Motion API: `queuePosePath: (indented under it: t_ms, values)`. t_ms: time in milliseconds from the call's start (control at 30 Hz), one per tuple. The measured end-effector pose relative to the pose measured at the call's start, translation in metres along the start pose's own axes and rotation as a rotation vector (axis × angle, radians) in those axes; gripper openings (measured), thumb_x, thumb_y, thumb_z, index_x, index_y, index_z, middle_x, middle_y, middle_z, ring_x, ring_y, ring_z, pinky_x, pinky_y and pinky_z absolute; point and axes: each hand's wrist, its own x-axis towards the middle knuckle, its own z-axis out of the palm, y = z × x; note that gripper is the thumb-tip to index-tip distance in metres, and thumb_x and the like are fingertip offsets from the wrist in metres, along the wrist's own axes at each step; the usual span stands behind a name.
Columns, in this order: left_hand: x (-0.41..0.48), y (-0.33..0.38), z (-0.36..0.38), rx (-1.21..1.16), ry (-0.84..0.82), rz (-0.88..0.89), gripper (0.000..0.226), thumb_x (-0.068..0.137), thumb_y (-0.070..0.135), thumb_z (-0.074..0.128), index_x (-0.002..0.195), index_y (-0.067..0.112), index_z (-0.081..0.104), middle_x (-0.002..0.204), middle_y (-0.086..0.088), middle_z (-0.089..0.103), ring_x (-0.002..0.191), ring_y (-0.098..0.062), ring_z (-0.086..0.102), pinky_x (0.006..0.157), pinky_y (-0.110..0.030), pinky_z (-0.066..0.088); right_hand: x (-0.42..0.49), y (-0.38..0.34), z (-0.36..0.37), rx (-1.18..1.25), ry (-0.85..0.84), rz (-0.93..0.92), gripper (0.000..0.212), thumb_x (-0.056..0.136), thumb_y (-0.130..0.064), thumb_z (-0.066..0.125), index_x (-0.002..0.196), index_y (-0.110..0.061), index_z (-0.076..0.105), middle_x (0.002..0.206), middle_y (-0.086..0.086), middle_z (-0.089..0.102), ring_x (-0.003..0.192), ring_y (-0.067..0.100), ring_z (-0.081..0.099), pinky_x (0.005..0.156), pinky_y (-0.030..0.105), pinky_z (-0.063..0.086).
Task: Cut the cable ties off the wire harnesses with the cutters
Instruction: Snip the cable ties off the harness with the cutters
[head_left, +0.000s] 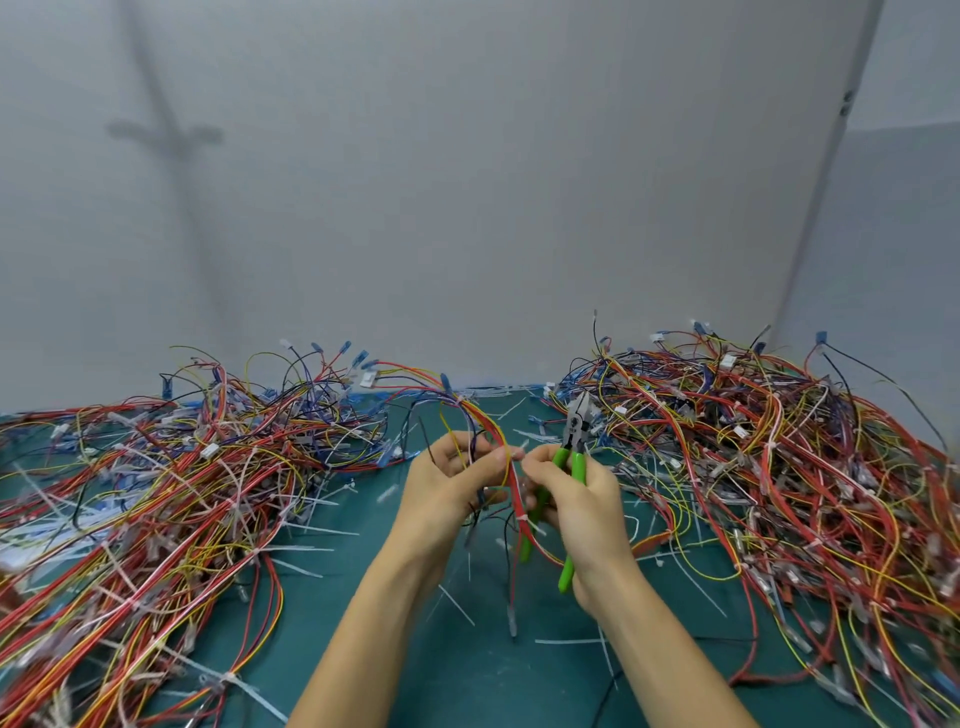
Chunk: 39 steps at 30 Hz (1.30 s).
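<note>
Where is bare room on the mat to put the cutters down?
The green mat between the forearms, and the strip beside the left wire pile; few cut ties lie there. That pile and the right wire pile are crowded.

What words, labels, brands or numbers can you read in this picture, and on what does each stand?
None can be read.
The cutters in the right hand show no legible brand.
The white connectors on the wire harnesses are too small and blurred to show any marking.
The wall carries no sign.
</note>
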Motion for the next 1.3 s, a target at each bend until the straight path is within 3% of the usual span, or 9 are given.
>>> queuePosePath:
  t_ms: [133, 233, 367, 433, 533, 667, 933, 1133, 1300]
  values:
    - [0.0022, 0.0006, 0.0001, -0.027, 0.084, 0.001, 0.017, 0.085, -0.002, 0.066, 0.096, -0.001, 0.054, 0.096, -0.034, 0.062, 0.089, -0.036, 0.06, 0.084, -0.048, 0.048, -0.003, -0.001, 0.0029, -0.089, -0.059, -0.138, 0.006, 0.084, 0.001, 0.069, 0.086, -0.003, 0.066, 0.067, -0.005, 0.068, 0.062, 0.007, 0.063, 0.057, 0.018, 0.05]
    - [0.0028, 0.0004, -0.0017, -0.011, 0.075, 0.011, 0.016, 0.085, -0.005, 0.067, 0.092, 0.001, 0.054, 0.089, -0.027, 0.058, 0.087, -0.038, 0.059, 0.093, -0.056, 0.046, -0.0034, 0.0014, 0.0047, -0.177, -0.025, -0.204, 0.008, 0.084, -0.013, 0.074, 0.085, -0.007, 0.069, 0.072, -0.003, 0.071, 0.067, 0.007, 0.066, 0.064, 0.022, 0.053]
    - [0.0019, -0.0015, 0.0001, 0.022, 0.039, 0.016, 0.013, 0.085, -0.004, 0.067, 0.091, 0.002, 0.057, 0.084, -0.019, 0.061, 0.081, -0.033, 0.065, 0.086, -0.047, 0.055, -0.0014, 0.0046, 0.0025, -0.214, 0.061, -0.156, 0.011, 0.087, -0.02, 0.071, 0.078, -0.013, 0.069, 0.066, -0.001, 0.069, 0.062, 0.011, 0.061, 0.068, 0.038, 0.054]
    - [0.002, -0.0014, 0.0, -0.031, 0.022, -0.007, 0.014, 0.084, 0.004, 0.069, 0.094, 0.003, 0.06, 0.086, -0.018, 0.066, 0.079, -0.031, 0.068, 0.082, -0.041, 0.057, -0.0008, 0.0036, 0.0012, -0.194, 0.055, -0.136, 0.013, 0.088, -0.019, 0.07, 0.075, -0.015, 0.07, 0.065, 0.0, 0.069, 0.06, 0.012, 0.06, 0.063, 0.034, 0.053]
    - [0.0011, -0.0008, 0.0001, -0.06, -0.031, -0.026, 0.035, 0.072, 0.017, 0.082, 0.098, 0.003, 0.062, 0.084, -0.011, 0.07, 0.076, -0.022, 0.07, 0.08, -0.037, 0.059, -0.0004, 0.0032, 0.0013, -0.145, 0.059, -0.092, 0.017, 0.088, -0.018, 0.07, 0.071, -0.016, 0.07, 0.062, -0.001, 0.068, 0.056, 0.01, 0.061, 0.055, 0.025, 0.053]
    - [-0.0006, -0.003, 0.0015, 0.069, 0.019, 0.04, 0.038, 0.07, 0.012, 0.085, 0.1, 0.002, 0.064, 0.084, -0.005, 0.07, 0.079, -0.015, 0.069, 0.075, -0.026, 0.057, 0.0011, 0.0021, 0.0022, -0.058, 0.036, -0.028, 0.022, 0.091, -0.014, 0.066, 0.07, -0.011, 0.071, 0.064, 0.004, 0.067, 0.055, 0.01, 0.059, 0.053, 0.022, 0.051]
    - [-0.0013, -0.0019, 0.0018, -0.002, 0.016, 0.04, 0.019, 0.082, -0.001, 0.071, 0.1, 0.001, 0.066, 0.086, -0.01, 0.075, 0.078, -0.019, 0.073, 0.069, -0.025, 0.057, 0.0057, 0.0023, -0.0016, 0.087, 0.008, 0.076, 0.023, 0.094, -0.018, 0.062, 0.076, -0.006, 0.068, 0.061, 0.003, 0.06, 0.053, 0.014, 0.052, 0.052, 0.025, 0.048]
    - [0.0012, -0.0014, 0.005, -0.096, 0.093, 0.026, 0.015, 0.083, -0.006, 0.068, 0.095, -0.001, 0.061, 0.073, -0.009, 0.071, 0.066, -0.023, 0.073, 0.06, -0.026, 0.057, 0.0039, 0.0022, -0.0005, 0.019, 0.01, 0.075, 0.026, 0.091, -0.023, 0.067, 0.069, -0.01, 0.065, 0.061, 0.002, 0.06, 0.053, 0.014, 0.053, 0.054, 0.026, 0.05]
    - [0.0018, 0.0028, 0.0029, -0.161, 0.167, 0.052, 0.015, 0.084, -0.007, 0.067, 0.095, -0.001, 0.059, 0.076, -0.009, 0.067, 0.066, -0.024, 0.073, 0.059, -0.025, 0.057, 0.004, 0.0031, 0.001, -0.125, 0.024, 0.059, 0.03, 0.093, -0.037, 0.061, 0.079, -0.011, 0.066, 0.059, -0.005, 0.06, 0.056, 0.01, 0.056, 0.054, 0.024, 0.05]
